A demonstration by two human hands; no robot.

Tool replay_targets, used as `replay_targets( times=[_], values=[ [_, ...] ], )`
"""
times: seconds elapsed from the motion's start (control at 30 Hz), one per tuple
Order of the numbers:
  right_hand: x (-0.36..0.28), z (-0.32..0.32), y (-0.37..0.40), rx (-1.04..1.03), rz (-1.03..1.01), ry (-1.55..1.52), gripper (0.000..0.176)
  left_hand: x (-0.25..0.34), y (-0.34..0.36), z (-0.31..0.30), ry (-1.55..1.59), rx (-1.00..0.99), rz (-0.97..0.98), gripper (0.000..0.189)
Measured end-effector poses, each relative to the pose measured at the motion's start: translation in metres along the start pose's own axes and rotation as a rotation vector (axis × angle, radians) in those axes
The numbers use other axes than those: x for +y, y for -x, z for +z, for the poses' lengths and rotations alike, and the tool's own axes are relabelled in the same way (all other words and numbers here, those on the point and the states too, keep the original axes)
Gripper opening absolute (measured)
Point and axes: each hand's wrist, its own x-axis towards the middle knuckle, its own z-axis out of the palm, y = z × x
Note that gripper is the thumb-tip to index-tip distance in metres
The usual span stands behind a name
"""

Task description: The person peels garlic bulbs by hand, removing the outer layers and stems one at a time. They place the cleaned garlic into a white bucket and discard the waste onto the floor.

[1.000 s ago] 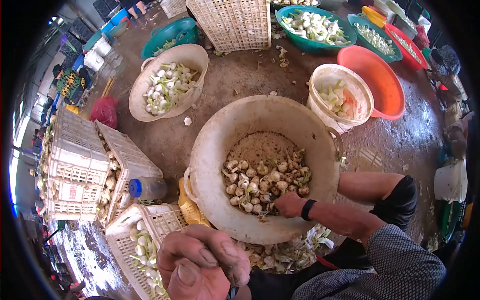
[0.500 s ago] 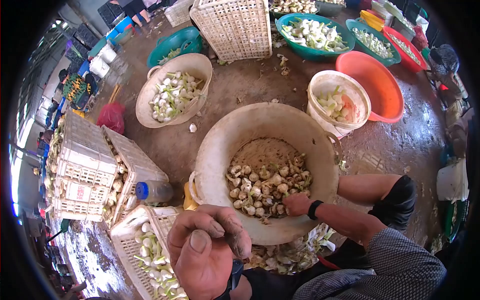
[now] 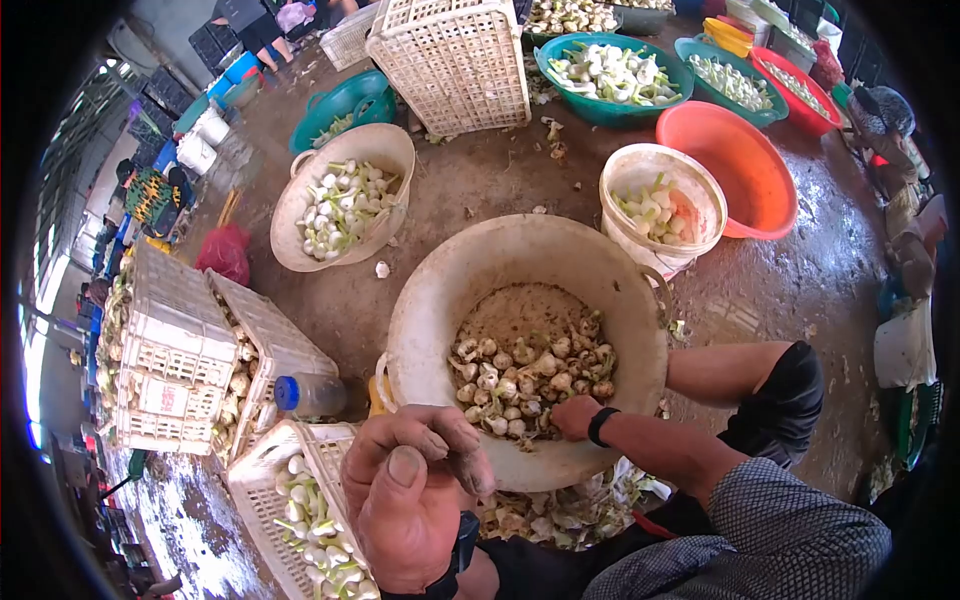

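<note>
A large round beige tub (image 3: 440, 290) stands before me with a heap of dirty, unpeeled garlic bulbs (image 3: 525, 375) in its bottom. My right hand (image 3: 577, 417), a dark band on its wrist, reaches over the near rim to the front edge of this heap. Its fingers look closed, but their tips and anything in them are hidden. My left hand (image 3: 412, 500) is raised palm up outside the tub, close to the camera. Dirt covers its loosely curled fingers; the thumb stands apart from them, and nothing shows in the palm.
White crate of trimmed garlic (image 3: 290, 440) at left, below a capped jar (image 3: 310, 396) and stacked crates (image 3: 165, 370). Beyond are a beige basin (image 3: 285, 220), white bucket (image 3: 615, 215), orange basin (image 3: 765, 190) and green basin (image 3: 610, 110). Garlic skins (image 3: 560, 515) lie beneath the tub's near side.
My right hand has moved slightly left and nearer along the heap's front edge. My left hand keeps almost the same pose. The whole view has shifted a little.
</note>
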Motion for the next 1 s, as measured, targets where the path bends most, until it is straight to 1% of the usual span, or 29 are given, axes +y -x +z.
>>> replay_targets(
  times=[0.07,0.1,0.17,0.23,0.27,0.3,0.33,0.4,0.43,0.47,0.5,0.53,0.57,0.6,0.63,0.67,0.73,0.77,0.8,0.83,0.87,0.9,0.93,0.97,1.0],
  values=[
    [-0.005,0.001,-0.011,-0.057,0.111,0.087,0.020,0.001,-0.002,-0.001,-0.002,0.003,-0.005,0.025],
    [-0.006,0.005,-0.013,-0.055,0.111,0.088,0.020,0.002,-0.003,-0.001,-0.005,0.004,-0.010,0.025],
    [-0.009,0.005,-0.013,0.049,0.184,0.040,0.011,0.005,-0.005,0.002,-0.036,0.035,0.003,0.026],
    [-0.005,0.003,-0.006,0.047,0.169,0.004,0.012,0.007,-0.004,-0.001,-0.062,0.078,0.015,0.027],
    [-0.002,0.001,0.000,0.044,0.158,-0.039,0.014,0.007,-0.004,-0.005,-0.020,0.038,0.013,0.026],
    [0.002,0.001,0.007,0.159,0.150,-0.083,0.021,0.006,-0.002,-0.008,0.022,-0.004,0.006,0.024],
    [0.007,0.001,0.014,0.156,0.153,-0.086,0.021,0.005,-0.001,-0.008,0.024,-0.004,0.002,0.024],
    [0.018,-0.011,0.023,0.298,0.049,-0.159,0.030,0.004,0.001,-0.007,0.021,-0.022,-0.013,0.022],
    [0.007,-0.053,0.048,0.070,0.151,-0.569,0.034,0.004,0.002,-0.006,0.021,-0.027,-0.008,0.022],
    [0.004,-0.071,0.062,0.076,0.149,-0.566,0.034,0.003,0.003,-0.005,-0.046,-0.012,-0.007,0.021],
    [0.002,-0.083,0.072,0.122,0.093,-0.766,0.034,0.001,0.005,-0.004,-0.114,0.002,-0.004,0.021],
    [-0.001,-0.096,0.082,0.166,0.034,-0.965,0.034,-0.001,0.006,-0.003,-0.116,-0.001,0.004,0.021],
    [-0.006,-0.109,0.095,0.173,0.029,-0.963,0.034,-0.005,0.008,-0.003,-0.286,0.000,-0.006,0.025],
    [-0.014,-0.124,0.108,0.245,-0.078,-1.186,0.036,-0.008,0.008,-0.003,-0.456,-0.002,-0.014,0.030],
    [-0.022,-0.138,0.121,0.318,-0.194,-1.405,0.038,-0.012,0.007,-0.007,-0.626,-0.041,-0.038,0.044],
    [-0.033,-0.155,0.139,0.328,-0.202,-1.402,0.038,-0.016,0.007,-0.007,-0.630,-0.048,-0.029,0.044],
    [-0.053,-0.180,0.174,0.456,-0.354,-1.414,0.040,-0.027,0.008,0.001,-0.942,-0.131,0.009,0.051],
    [-0.058,-0.182,0.182,0.465,-0.363,-1.410,0.040,-0.030,0.009,0.007,-1.039,-0.152,-0.002,0.055],
    [-0.063,-0.180,0.189,0.524,-0.466,-1.365,0.040,-0.032,0.010,0.010,-1.044,-0.155,0.007,0.055],
    [-0.067,-0.177,0.195,0.580,-0.568,-1.318,0.041,-0.035,0.011,0.012,-1.116,-0.214,-0.005,0.056],
    [-0.069,-0.177,0.201,0.585,-0.574,-1.320,0.041,-0.036,0.011,0.013,-1.187,-0.273,-0.021,0.057],
    [-0.070,-0.176,0.206,0.561,-0.561,-1.320,0.042,-0.036,0.011,0.013,-1.207,-0.294,0.035,0.056],
    [-0.071,-0.174,0.210,0.538,-0.545,-1.321,0.043,-0.037,0.012,0.013,-1.213,-0.299,0.034,0.056],
    [-0.071,-0.168,0.208,0.640,-0.603,-1.271,0.040,-0.039,0.013,0.012,-1.139,-0.274,0.014,0.054],
    [-0.069,-0.165,0.209,0.645,-0.602,-1.276,0.040,-0.040,0.014,0.011,-1.064,-0.248,-0.009,0.053]
  ],
)
